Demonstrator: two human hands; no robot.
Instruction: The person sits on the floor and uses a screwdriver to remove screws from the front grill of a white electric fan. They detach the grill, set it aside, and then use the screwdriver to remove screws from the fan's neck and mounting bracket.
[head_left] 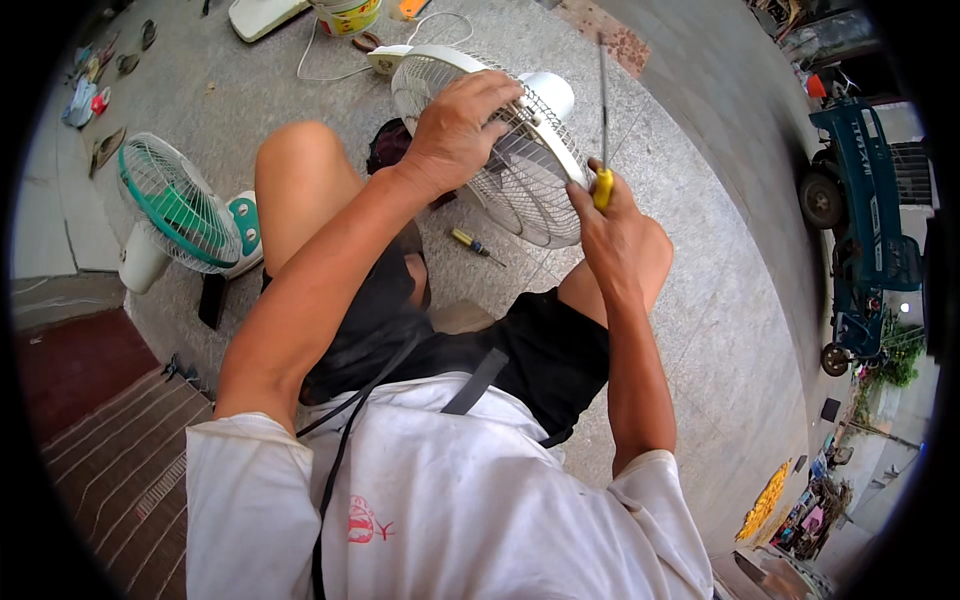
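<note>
A white fan (pixel 530 195) with a round wire guard stands tilted on the floor between my knees. My left hand (pixel 455 130) lies over the guard's upper rim, its fingers bent over the white band and the thumb against the wires. In my right hand (pixel 612 225) is a screwdriver (pixel 603 185) with a yellow handle, its long thin shaft pointing up and away from the fan. The right thumb is close to the guard's right edge; I cannot tell if it touches. The fan's white motor housing (pixel 550 95) shows behind the guard.
On the floor near my knees lies a second screwdriver (pixel 470 240). A green-and-white fan (pixel 185 210) stands at left, beside a dark flat object (pixel 212 300). Farther off are a bucket (pixel 345 17), a white cord (pixel 335 75) and shoes (pixel 107 150). A blue-green vehicle (pixel 858 200) is parked at right.
</note>
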